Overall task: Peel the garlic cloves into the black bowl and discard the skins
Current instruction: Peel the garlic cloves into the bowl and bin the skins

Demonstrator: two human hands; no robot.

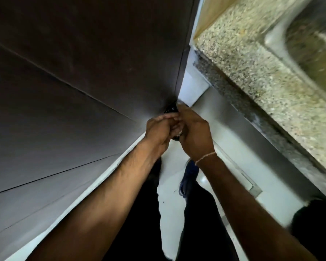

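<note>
Both hands held together at center frame, above the floor (169,213), arms reaching in from 6 o'clock. Left hand (159,131) cupped, fingers curled toward the right. Right hand (194,132) curled over it from 3 o'clock, a thin thread band (205,157) at its wrist. Small pale scraps, likely skins (180,131), just visible between the fingers; cannot tell which hand grips them. Something dark, blurred, directly beyond the hands at 12 o'clock, possibly a bin (170,110). Dark panel (73,81) filling 9 to 12 o'clock. Speckled counter (252,63) with a steel sink (309,34) at 1 to 3 o'clock. No bowl in view.
</note>
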